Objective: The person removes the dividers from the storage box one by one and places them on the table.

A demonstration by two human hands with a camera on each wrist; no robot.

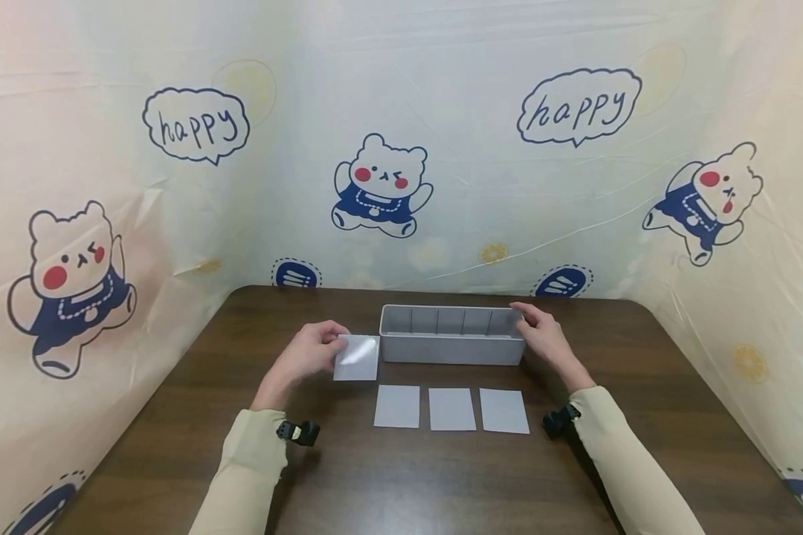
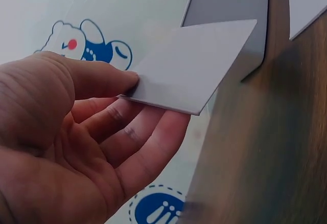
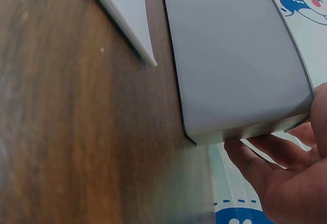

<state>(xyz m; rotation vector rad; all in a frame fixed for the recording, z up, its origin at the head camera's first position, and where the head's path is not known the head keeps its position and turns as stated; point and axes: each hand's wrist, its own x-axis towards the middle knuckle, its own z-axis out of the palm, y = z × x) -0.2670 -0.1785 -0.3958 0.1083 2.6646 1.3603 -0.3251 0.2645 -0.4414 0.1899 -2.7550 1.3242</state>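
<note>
In the head view my left hand (image 1: pixel 312 348) pinches a white square card (image 1: pixel 357 358) at its left edge, beside the left end of a long grey box (image 1: pixel 451 349). The left wrist view shows the thumb on the upper face of the card (image 2: pixel 196 63) and the fingers beneath it. At the box's right end, my right hand (image 1: pixel 542 334) holds the rim. In the right wrist view, fingertips of the right hand (image 3: pixel 286 175) lie against the end wall of the box (image 3: pixel 240 55). Thin dividers part the box's inside into several compartments.
Three more white cards, the left one (image 1: pixel 397 406), the middle one (image 1: pixel 452 409) and the right one (image 1: pixel 505 411), lie in a row in front of the box. All stand on a dark wooden table (image 1: pixel 401 483). A printed curtain (image 1: pixel 468 186) hangs behind and along both sides.
</note>
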